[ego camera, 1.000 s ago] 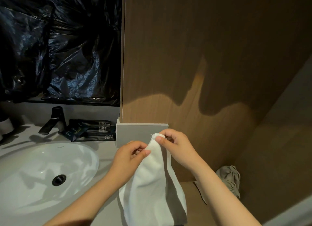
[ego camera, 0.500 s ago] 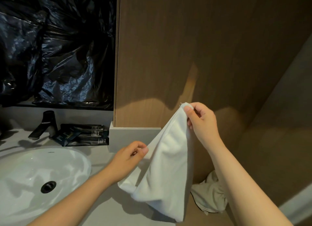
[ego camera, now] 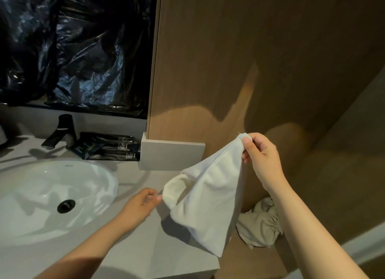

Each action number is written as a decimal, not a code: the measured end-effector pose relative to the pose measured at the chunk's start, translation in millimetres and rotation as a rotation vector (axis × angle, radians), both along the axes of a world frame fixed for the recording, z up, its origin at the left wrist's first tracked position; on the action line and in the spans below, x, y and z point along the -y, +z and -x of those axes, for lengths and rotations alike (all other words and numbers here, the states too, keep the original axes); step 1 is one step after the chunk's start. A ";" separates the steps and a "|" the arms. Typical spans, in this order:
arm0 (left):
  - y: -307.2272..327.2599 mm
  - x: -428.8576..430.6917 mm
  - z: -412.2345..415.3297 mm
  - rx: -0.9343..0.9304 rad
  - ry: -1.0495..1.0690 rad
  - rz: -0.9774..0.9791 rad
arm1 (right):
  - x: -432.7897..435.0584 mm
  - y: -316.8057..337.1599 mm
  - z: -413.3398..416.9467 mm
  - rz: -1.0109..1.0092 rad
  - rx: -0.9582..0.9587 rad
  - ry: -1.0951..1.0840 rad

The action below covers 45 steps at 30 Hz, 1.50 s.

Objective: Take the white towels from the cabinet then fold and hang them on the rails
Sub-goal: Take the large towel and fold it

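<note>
White towel (ego camera: 208, 199) hangs above the counter (ego camera: 145, 247), right hand (ego camera: 262, 155) pinching its top corner, left hand (ego camera: 143, 203) pinching a lower edge. Soft, light and floppy (corners likely give the surest hold).

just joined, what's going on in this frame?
A person is working a white towel above the grey counter, next to the sink. The right hand pinches one corner and holds it up; the left hand pinches the towel's lower left edge close to the counter. The towel hangs slack between them, not yet folded, and no rail is in view. A crumpled beige cloth lies lower down on the right.
</note>
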<state>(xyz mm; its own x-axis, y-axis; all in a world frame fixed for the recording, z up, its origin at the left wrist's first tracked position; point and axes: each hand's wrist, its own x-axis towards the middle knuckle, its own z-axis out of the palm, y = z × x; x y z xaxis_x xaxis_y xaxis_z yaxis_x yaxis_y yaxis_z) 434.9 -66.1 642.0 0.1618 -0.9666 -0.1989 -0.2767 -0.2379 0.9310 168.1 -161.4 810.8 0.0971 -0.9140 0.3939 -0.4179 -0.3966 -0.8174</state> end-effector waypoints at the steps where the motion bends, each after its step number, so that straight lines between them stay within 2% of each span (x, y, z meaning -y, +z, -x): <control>1: -8.4 0.4 0.8 -0.049 0.009 -0.032 | 0.2 1.1 -1.0 -0.002 0.006 0.001; 6: -5.2 14.3 19.1 -0.501 0.055 -0.226 | 3.6 18.8 -4.5 0.053 0.028 -0.010; 10: 23.0 25.5 32.1 -0.865 -0.033 -0.245 | 5.0 30.7 -0.3 0.096 0.021 -0.024; 14: 30.9 39.3 37.2 -1.011 -0.013 -0.298 | 4.5 35.2 5.9 0.111 0.028 -0.022; 17: 32.2 49.5 40.1 -0.905 -0.002 -0.278 | 5.4 37.7 5.9 0.117 0.029 -0.018; 20: 51.1 57.9 30.8 -0.695 0.140 -0.130 | 8.5 47.4 -1.0 0.155 0.064 -0.021; 23: 97.3 62.5 8.8 -0.541 0.266 0.071 | 13.3 68.9 -15.3 0.203 0.137 -0.030; 28: 186.5 57.9 -36.4 -0.251 0.339 0.404 | 18.8 110.3 -44.7 0.318 0.229 -0.014; 32: 222.8 36.6 -59.5 -0.060 0.337 0.562 | 15.1 103.5 -53.6 0.316 0.233 -0.002; 36: 188.3 14.2 -62.8 0.043 0.220 0.468 | 5.6 36.7 -45.7 0.157 0.147 -0.020; 42: 73.2 -16.2 -16.2 0.167 0.028 0.219 | -42.6 -103.0 -24.9 -0.171 -0.034 0.025; 45: 30.6 -29.6 -1.9 0.130 0.021 0.116 | -65.4 -158.7 -16.3 -0.313 -0.068 -0.036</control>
<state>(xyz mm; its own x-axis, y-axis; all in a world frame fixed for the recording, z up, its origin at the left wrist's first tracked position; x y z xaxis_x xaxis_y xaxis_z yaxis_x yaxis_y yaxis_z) 436.8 -36.6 672.6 0.1995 -0.9779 -0.0625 -0.3929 -0.1382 0.9091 184.5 -96.0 652.1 0.0790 -0.9931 0.0870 -0.4853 -0.1146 -0.8668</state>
